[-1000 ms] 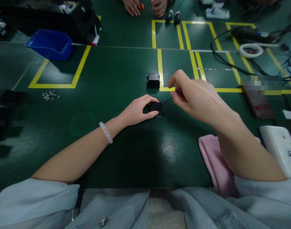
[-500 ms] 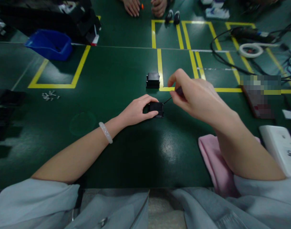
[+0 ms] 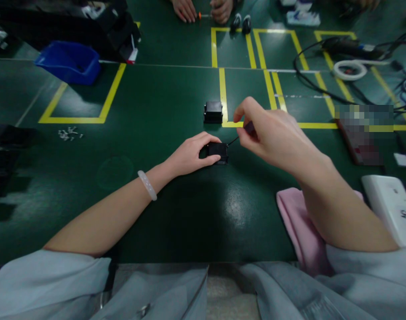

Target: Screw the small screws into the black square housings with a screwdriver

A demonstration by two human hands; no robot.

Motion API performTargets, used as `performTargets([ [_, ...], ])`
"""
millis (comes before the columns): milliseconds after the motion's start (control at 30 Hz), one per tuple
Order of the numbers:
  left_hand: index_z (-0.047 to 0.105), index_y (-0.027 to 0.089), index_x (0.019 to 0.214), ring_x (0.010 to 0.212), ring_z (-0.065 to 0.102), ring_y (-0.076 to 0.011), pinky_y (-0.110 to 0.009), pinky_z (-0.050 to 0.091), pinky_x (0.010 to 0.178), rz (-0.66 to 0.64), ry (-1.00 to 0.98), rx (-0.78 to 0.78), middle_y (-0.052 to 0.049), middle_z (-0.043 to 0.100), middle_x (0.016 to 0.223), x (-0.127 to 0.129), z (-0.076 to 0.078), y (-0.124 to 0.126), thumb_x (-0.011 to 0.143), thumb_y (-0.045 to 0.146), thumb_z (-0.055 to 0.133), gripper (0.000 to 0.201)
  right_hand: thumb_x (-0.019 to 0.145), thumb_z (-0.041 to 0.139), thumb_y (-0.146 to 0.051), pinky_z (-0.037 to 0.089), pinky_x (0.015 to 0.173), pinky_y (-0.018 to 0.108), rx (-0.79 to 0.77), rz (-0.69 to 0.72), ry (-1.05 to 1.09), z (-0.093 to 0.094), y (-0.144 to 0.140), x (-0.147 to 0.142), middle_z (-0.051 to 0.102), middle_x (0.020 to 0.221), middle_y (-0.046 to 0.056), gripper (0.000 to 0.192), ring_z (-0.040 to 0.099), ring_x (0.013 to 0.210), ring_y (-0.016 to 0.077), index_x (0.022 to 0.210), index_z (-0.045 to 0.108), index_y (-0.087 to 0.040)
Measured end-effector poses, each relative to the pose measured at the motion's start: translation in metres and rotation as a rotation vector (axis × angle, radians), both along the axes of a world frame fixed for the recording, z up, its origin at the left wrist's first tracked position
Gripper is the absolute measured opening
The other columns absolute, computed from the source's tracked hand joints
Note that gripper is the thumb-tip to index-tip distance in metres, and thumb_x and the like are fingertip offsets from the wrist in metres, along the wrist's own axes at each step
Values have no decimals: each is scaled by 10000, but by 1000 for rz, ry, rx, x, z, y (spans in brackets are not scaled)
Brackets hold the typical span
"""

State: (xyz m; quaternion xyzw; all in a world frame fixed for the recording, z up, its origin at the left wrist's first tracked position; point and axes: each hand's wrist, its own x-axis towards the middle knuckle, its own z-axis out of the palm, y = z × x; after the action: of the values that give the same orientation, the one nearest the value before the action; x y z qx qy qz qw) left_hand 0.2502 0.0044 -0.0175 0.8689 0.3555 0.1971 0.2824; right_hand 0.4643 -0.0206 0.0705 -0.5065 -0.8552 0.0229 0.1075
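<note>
My left hand [image 3: 196,154] grips a small black box-shaped part [image 3: 218,152] against the green tabletop, thumb on the near side and fingers on the far side. In my right hand [image 3: 264,129], closed around its dark handle, is a screwdriver [image 3: 233,141]. Its thin shaft slants down to the left, and the tip meets the right edge of the part; the exact contact spot is too small to make out. Just beyond my left hand stands a similar black box-shaped part [image 3: 213,112], touched by neither hand.
Small screws [image 3: 69,133] lie in a pile at left, near a blue bin [image 3: 71,62]. A pink cloth [image 3: 294,209] and a white power strip [image 3: 391,209] are at right, below cables [image 3: 356,49]. Another person's hands [image 3: 221,10] are across the table.
My hands, the screwdriver and the held part stay almost in place. Across the table, the other person's hands have shifted slightly, and more of an orange-tipped item shows between them.
</note>
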Motion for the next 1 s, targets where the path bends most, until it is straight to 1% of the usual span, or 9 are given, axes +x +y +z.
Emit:
performTargets([
  [67,567,167,1163,1035,573,-203,-309,437,897,-1,-4,10,-62,599,1120,0,0,0,890,406,552,363,903,397,-277,358,592,300,4,2,7,0,0,-1,665,818,32,286,601,694,190,1160,499,-202],
  [200,569,168,1156,1026,576,-197,-302,433,895,-4,-9,23,-54,601,1110,0,-1,0,890,398,559,352,931,387,-367,312,563,282,36,-5,-14,-1,1,-1,654,781,26,278,584,660,174,1069,561,-200],
  [333,568,171,1160,1030,575,-196,-299,435,894,-4,-8,16,-54,600,1118,0,-2,0,892,403,554,355,925,370,-294,325,572,277,43,15,-12,-2,2,0,646,775,28,272,559,631,156,1090,560,-191],
  [467,568,167,1163,1029,575,-197,-300,436,893,-5,-7,14,-57,599,1117,0,-1,0,893,402,556,358,889,402,-239,336,577,282,44,24,-3,-1,1,0,651,795,34,288,549,629,156,1137,539,-186],
  [533,568,167,1161,1029,575,-197,-300,435,894,-5,-11,16,-57,598,1116,0,-1,0,892,401,558,356,887,411,-246,333,575,283,46,14,0,-1,0,0,649,788,30,287,555,634,159,1139,536,-188],
  [733,570,166,1156,1030,575,-198,-302,434,899,-7,-15,17,-56,600,1113,0,-1,0,891,396,555,350,936,373,-360,296,559,277,61,-19,-17,-2,0,-3,656,787,24,281,571,648,159,1067,563,-201],
  [833,568,168,1160,1027,576,-200,-305,439,896,-3,-12,11,-57,600,1113,0,-1,0,891,401,551,357,932,369,-315,298,557,279,71,-29,-30,-3,0,-3,652,769,24,273,566,631,161,1099,549,-196],
  [1000,568,168,1165,1031,574,-200,-307,439,892,-6,-13,10,-58,597,1116,0,-1,0,890,398,553,358,899,394,-260,316,554,290,78,-8,-21,-4,0,-1,646,766,22,279,568,633,175,1143,509,-191],
])
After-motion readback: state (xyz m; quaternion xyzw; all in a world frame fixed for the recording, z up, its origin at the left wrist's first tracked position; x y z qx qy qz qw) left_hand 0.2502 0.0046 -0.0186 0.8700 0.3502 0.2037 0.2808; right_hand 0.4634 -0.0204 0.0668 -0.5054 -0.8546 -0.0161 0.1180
